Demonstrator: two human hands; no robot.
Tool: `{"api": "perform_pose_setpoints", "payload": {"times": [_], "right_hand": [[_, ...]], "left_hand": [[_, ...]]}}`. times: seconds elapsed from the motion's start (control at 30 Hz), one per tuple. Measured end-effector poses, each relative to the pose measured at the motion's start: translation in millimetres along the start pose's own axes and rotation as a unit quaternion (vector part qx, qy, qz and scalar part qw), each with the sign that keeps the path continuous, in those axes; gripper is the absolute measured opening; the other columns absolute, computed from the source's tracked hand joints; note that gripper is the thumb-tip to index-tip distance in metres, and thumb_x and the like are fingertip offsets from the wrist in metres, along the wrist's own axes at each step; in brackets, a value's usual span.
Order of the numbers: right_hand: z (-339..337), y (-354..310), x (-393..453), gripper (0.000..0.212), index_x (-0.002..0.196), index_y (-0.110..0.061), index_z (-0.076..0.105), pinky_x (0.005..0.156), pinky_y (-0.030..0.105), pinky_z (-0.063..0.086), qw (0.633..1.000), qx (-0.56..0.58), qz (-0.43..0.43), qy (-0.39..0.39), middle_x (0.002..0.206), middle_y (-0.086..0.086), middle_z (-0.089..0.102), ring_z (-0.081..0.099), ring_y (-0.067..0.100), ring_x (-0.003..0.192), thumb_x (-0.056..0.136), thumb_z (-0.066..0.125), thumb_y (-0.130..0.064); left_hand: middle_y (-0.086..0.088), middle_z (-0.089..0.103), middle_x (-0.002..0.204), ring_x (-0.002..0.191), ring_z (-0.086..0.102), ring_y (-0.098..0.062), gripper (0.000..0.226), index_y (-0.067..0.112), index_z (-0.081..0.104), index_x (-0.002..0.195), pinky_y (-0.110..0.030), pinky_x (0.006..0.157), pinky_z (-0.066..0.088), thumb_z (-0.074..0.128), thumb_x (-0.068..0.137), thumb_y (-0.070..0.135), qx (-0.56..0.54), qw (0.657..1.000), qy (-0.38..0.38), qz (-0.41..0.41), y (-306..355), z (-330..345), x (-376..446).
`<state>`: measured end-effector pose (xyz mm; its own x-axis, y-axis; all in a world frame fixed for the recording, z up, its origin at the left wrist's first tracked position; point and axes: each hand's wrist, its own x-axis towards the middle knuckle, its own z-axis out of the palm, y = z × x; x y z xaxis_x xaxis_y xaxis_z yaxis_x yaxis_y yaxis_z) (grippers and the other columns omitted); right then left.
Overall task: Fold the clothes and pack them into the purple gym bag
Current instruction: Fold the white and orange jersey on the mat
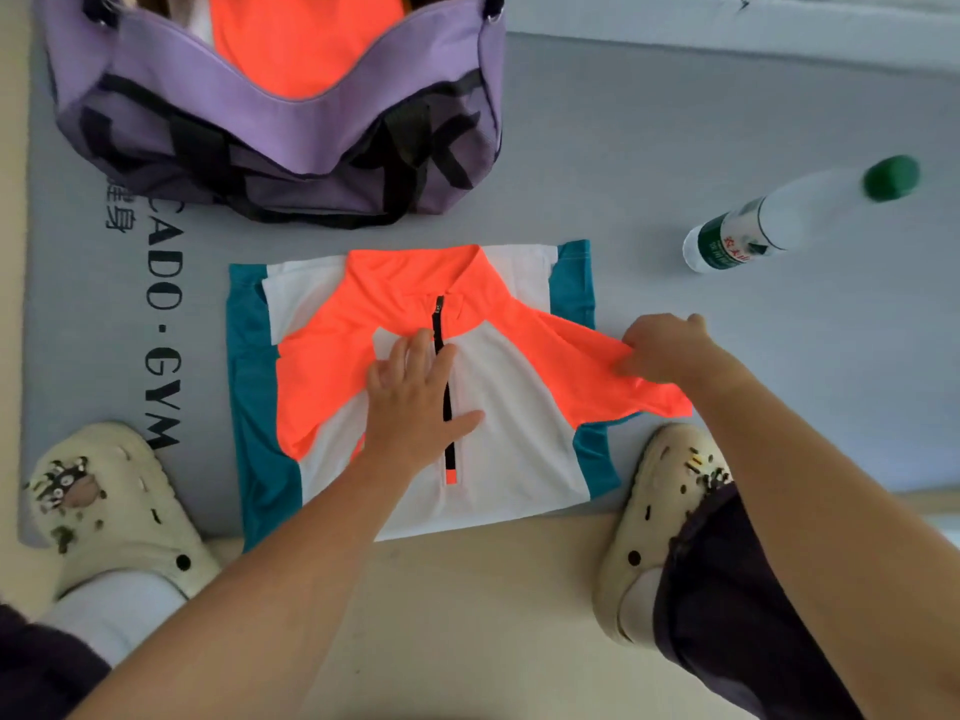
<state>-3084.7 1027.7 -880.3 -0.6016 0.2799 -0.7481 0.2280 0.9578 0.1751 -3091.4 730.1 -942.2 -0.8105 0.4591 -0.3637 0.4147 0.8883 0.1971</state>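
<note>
Grey gym mat point(649, 148) covers the floor and gives you a flat bed for folding. On it the shirt point(498, 439) lies front up, just below the open bag point(291, 163), which already holds an orange garment point(301, 44), so the packing reach looks short. Your left hand point(415, 402) lies flat, fingers spread, on the zip, seemingly to pin the cloth against sliding. Your right hand's grip point(662, 350) pinches the orange sleeve point(587, 361), lifted slightly, probably to fold it inward. Off to the right, a bottle point(779, 220) lies well apart from the shirt.
</note>
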Motion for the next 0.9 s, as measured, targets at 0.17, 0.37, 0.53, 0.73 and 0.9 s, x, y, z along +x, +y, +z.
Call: {"api": "perform_pose_setpoints", "payload": {"times": [0.17,0.37,0.53,0.73,0.9], "right_hand": [[6.7,31.0,-9.8,0.025,0.072,-0.010,0.056,0.067,0.032,0.036,0.976,0.215,0.017,0.018,0.077,0.005,0.052,0.048,0.025,0.076,0.087,0.063,-0.029],[21.6,51.0,-25.8,0.022,0.079,-0.010,0.062,0.063,0.031,0.032,0.966,0.259,0.021,0.006,0.077,0.005,0.052,0.047,0.021,0.076,0.086,0.070,-0.029],[13.5,51.4,-34.7,0.014,0.087,-0.015,0.057,0.069,0.028,0.032,0.957,0.288,0.004,0.044,0.088,0.003,0.054,0.050,0.025,0.089,0.086,0.067,-0.023],[-19.6,-2.4,-56.7,0.027,0.109,-0.003,0.058,0.070,0.037,0.058,0.963,0.217,-0.026,-0.158,0.095,0.017,0.072,0.066,0.024,0.061,0.091,0.057,-0.023],[-31.0,-51.8,-66.3,0.037,0.117,0.012,0.053,0.068,0.036,0.061,0.761,0.574,-0.066,-0.293,0.091,0.024,0.071,0.071,0.027,0.067,0.102,0.047,-0.021]], "left_hand": [[-0.012,0.028,0.156,0.140,0.027,-0.034,0.094,0.019,0.039,0.144,-0.051,0.104,0.029,0.059,0.071,0.075,0.001,1.000,0.002,-0.014,6.3,3.8,-1.7],[-0.012,0.011,0.161,0.147,0.009,-0.032,0.099,0.025,0.024,0.151,-0.055,0.114,0.017,0.055,0.073,0.076,-0.004,0.999,-0.034,-0.016,12.9,3.6,-5.4],[-0.016,0.008,0.160,0.149,0.002,-0.033,0.087,0.025,0.030,0.146,-0.052,0.118,0.010,0.060,0.077,0.069,-0.063,0.994,-0.080,-0.041,24.0,-9.3,-1.9],[-0.003,0.066,0.096,0.101,0.058,-0.021,0.035,0.016,0.067,0.086,-0.032,0.082,0.042,0.062,0.086,0.051,-0.350,0.930,-0.054,-0.102,59.6,-35.2,-5.5],[-0.006,0.075,0.100,0.093,0.070,-0.023,0.071,0.017,0.066,0.110,-0.038,0.089,0.051,0.038,0.086,0.077,-0.758,0.541,-0.236,-0.279,68.5,-34.6,-18.2]]}}
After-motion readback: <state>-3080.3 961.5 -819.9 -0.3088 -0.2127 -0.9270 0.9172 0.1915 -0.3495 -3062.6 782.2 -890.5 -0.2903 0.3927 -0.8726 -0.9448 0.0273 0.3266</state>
